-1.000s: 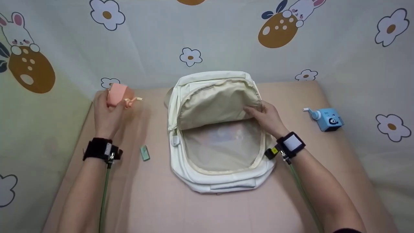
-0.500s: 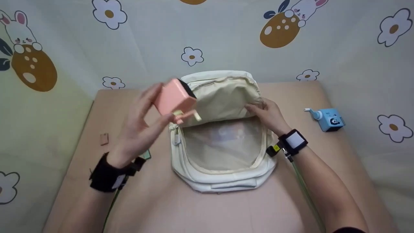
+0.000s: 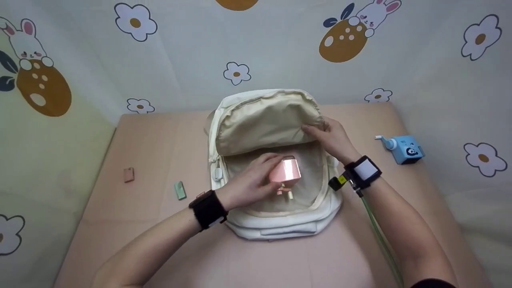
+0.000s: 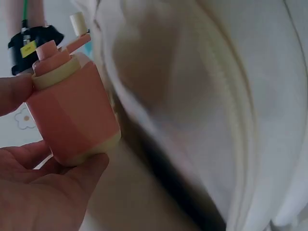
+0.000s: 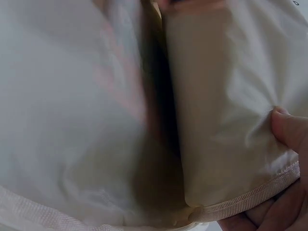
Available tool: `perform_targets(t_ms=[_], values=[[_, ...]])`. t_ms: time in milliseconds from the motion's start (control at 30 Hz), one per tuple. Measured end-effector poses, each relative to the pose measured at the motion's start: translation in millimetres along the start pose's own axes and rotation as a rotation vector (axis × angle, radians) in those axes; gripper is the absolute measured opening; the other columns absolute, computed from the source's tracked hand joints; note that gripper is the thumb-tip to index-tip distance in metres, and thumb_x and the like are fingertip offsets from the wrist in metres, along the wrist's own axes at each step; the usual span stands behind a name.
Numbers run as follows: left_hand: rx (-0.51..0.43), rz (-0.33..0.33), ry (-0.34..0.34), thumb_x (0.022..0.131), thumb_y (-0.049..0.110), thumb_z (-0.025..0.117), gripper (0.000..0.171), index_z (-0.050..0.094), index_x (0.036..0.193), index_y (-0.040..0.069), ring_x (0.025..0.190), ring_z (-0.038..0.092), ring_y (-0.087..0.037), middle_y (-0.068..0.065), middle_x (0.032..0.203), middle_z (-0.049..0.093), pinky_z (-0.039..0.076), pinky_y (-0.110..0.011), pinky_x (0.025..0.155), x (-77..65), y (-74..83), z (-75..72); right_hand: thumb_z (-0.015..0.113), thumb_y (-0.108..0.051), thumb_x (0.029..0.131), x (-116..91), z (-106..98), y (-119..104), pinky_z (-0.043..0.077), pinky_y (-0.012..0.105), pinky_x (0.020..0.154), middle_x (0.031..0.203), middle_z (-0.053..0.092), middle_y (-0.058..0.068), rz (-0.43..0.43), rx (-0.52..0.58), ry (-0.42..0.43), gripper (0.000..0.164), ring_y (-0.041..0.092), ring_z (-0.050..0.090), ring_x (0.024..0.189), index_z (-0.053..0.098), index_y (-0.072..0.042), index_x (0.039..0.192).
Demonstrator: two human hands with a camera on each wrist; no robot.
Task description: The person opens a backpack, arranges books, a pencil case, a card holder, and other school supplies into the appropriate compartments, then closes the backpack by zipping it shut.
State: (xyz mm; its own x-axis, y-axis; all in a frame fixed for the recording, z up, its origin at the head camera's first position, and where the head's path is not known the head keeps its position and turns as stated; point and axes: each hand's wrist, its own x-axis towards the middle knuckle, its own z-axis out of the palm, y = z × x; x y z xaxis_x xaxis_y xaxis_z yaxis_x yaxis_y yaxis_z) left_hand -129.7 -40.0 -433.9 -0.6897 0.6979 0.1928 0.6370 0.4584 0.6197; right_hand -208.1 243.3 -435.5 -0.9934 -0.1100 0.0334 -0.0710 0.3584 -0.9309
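Pink sharpener and cream flap edge in pinches of left and right hands respectively, backpack agape.

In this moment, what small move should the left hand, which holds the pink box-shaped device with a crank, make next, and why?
Probably the left hand should ease the pink device toward the dark gap at the beige fabric flap: the right hand holds that flap up, and the device is over the open white fabric backpack.
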Motion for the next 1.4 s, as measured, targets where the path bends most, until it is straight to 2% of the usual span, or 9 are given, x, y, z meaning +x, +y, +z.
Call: perform_targets(t_ms=[167,267,367,533,767,967,1067,1267,1400], values=[[0.031,-0.01,-0.018,0.097,0.016,0.067,0.067,0.038,0.157,0.007,0.144,0.038,-0.027,-0.014,0.156,0.039,0.027,-0.038,0.12,22.9,-15.8,14.0,0.075,-0.05,0.091,0.9,-2.1,-5.3,0.05,0.037,0.093,0.117,0.07,0.008,0.004,0.009,0.011,0.055,0.023,0.064,0.106,0.067,-0.009,0.126],[0.068,-0.056,-0.041,0.102,0.022,0.062,0.062,0.038,0.157,0.009,0.147,0.033,-0.03,-0.015,0.16,0.036,0.024,-0.039,0.121,29.9,-20.1,14.5,0.075,-0.05,0.091,1.4,-2.0,-8.5,0.051,0.036,0.092,0.117,0.07,0.008,-0.004,0.006,0.011,0.054,0.023,0.064,0.106,0.068,-0.008,0.125],[0.105,-0.132,-0.069,0.105,0.028,0.057,0.06,0.036,0.159,0.013,0.149,0.029,-0.031,-0.015,0.163,0.032,0.022,-0.041,0.122,28.8,-21.3,9.3,0.074,-0.048,0.092,1.4,-1.9,-9.9,0.051,0.034,0.092,0.117,0.071,0.008,-0.007,0.001,0.005,0.052,0.022,0.064,0.107,0.068,-0.008,0.125],[0.164,-0.222,-0.074,0.106,0.028,0.055,0.059,0.034,0.161,0.019,0.149,0.029,-0.034,-0.016,0.163,0.03,0.025,-0.045,0.121,12.3,-18.4,-2.3,0.074,-0.047,0.093,1.3,-1.9,-10.7,0.051,0.033,0.092,0.117,0.071,0.007,0.003,0.014,0.014,0.052,0.022,0.064,0.107,0.068,-0.008,0.126],[0.336,-0.185,0.057,0.106,0.021,0.055,0.051,0.045,0.155,0.01,0.133,0.043,-0.038,-0.02,0.146,0.043,0.041,-0.049,0.11,-9.2,-18.0,-8.5,0.074,-0.047,0.093,0.0,-0.7,-12.5,0.051,0.035,0.092,0.118,0.07,0.007,-0.03,0.035,0.017,0.052,0.022,0.064,0.107,0.067,-0.009,0.128],[0.591,-0.086,0.189,0.1,0.017,0.064,0.045,0.057,0.143,0.006,0.122,0.052,-0.036,-0.016,0.138,0.056,0.049,-0.048,0.098,-12.4,-25.0,-5.7,0.075,-0.046,0.092,-0.6,0.5,-15.4,0.051,0.037,0.093,0.116,0.071,0.006,-0.058,0.04,0.037,0.049,0.022,0.065,0.105,0.069,-0.01,0.125],[0.665,-0.053,0.246,0.092,0.012,0.071,0.045,0.062,0.136,0.005,0.115,0.057,-0.034,-0.014,0.131,0.061,0.052,-0.046,0.089,-12.6,-26.8,-4.1,0.075,-0.045,0.092,-1.8,1.8,-14.5,0.051,0.036,0.094,0.117,0.071,0.006,-0.059,0.043,0.034,0.049,0.023,0.064,0.106,0.068,-0.01,0.126],[0.624,-0.021,0.307,0.091,0.009,0.073,0.029,0.069,0.119,0.005,0.099,0.062,-0.032,-0.012,0.112,0.065,0.054,-0.044,0.078,-15.3,-23.2,-9.2,0.075,-0.045,0.093,-3.3,0.8,-11.3,0.05,0.037,0.094,0.118,0.071,0.006,-0.057,0.03,0.041,0.05,0.021,0.064,0.107,0.068,-0.01,0.127],[0.551,0.067,0.497,0.091,0.014,0.076,0.016,0.066,0.102,0.006,0.09,0.057,-0.029,-0.011,0.104,0.06,0.05,-0.041,0.072,-23.2,-16.6,-27.0,0.074,-0.045,0.093,-4.3,-0.5,-12.3,0.05,0.037,0.094,0.119,0.071,0.005,-0.06,0.018,0.039,0.048,0.021,0.064,0.108,0.068,-0.011,0.127]])
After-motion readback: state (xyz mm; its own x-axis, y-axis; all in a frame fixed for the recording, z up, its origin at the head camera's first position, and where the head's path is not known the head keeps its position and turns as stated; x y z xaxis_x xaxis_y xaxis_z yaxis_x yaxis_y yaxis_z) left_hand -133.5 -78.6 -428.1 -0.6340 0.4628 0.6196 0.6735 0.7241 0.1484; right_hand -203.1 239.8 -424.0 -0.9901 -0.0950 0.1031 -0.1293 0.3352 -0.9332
